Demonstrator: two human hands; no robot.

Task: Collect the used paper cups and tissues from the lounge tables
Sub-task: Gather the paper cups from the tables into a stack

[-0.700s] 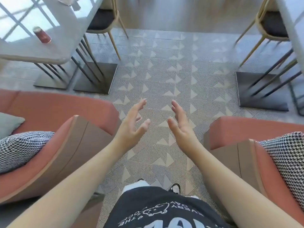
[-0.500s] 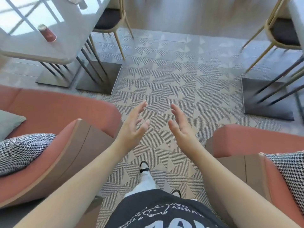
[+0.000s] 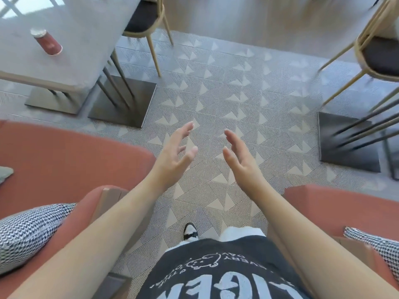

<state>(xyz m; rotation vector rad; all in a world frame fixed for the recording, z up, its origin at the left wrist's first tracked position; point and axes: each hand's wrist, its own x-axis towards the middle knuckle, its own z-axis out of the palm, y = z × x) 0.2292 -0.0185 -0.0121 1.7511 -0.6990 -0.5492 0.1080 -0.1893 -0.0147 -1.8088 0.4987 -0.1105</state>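
Note:
A red paper cup (image 3: 48,42) with a pale top stands on the grey lounge table (image 3: 86,48) at the upper left. My left hand (image 3: 173,157) and my right hand (image 3: 238,159) are held out in front of me over the patterned carpet, palms facing each other, fingers apart, holding nothing. The cup is far up and to the left of my left hand. No tissue shows in this view.
Pink sofas (image 3: 64,160) with checked cushions (image 3: 28,231) flank me on both sides. Dark table bases (image 3: 123,102) sit on the carpet left and right. Gold-legged chairs (image 3: 149,20) with black seats stand beyond each table. My shoe (image 3: 190,230) steps forward.
The view has moved forward and turned left, so the table and cup are closer and larger. One foot has stepped ahead. Both hands stay open in the same pose.

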